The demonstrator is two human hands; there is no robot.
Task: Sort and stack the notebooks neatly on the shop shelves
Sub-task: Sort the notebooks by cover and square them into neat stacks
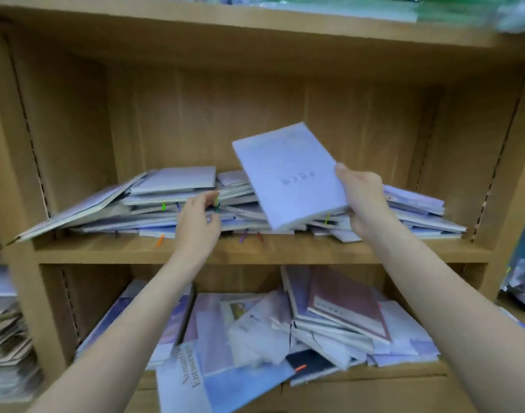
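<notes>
Both forearms are reaching up from the bottom corners of the view toward the middle shelf (264, 251), crossing in front of the lower shelf (374, 375), where a loose jumble of notebooks and booklets (338, 317) is lying at all angles.

On the person's right side, the right hand (364, 198) is gripping a pale lavender notebook (288, 177) by its right edge, thumb on the cover and fingers hidden behind it. This notebook is tilting up off the heap, its long axis running from the upper back of the shelf down toward the front edge, with its lower corner hanging just above the untidy pile (172, 201) beneath.

Over toward the middle of the shelf's front edge, the left hand (200, 217) is sitting with fingers curled in against the edges of the pile, near a green page marker (216, 200); whether it is pinching a notebook or only touching the edges I cannot tell from this blurred view.

That pile is spreading across nearly the whole width of the shelf, slumping down at the left end, where a few notebooks are leaning off toward the left front corner.

As for the coming move, the lifted notebook is lying up and to the right of the left hand, well apart from it, so the right hand alone is carrying it. Setting it square probably means turning its long axis parallel to the shelf's front edge, while the left hand, being nearer the pile, steadies or clears a spot.
</notes>
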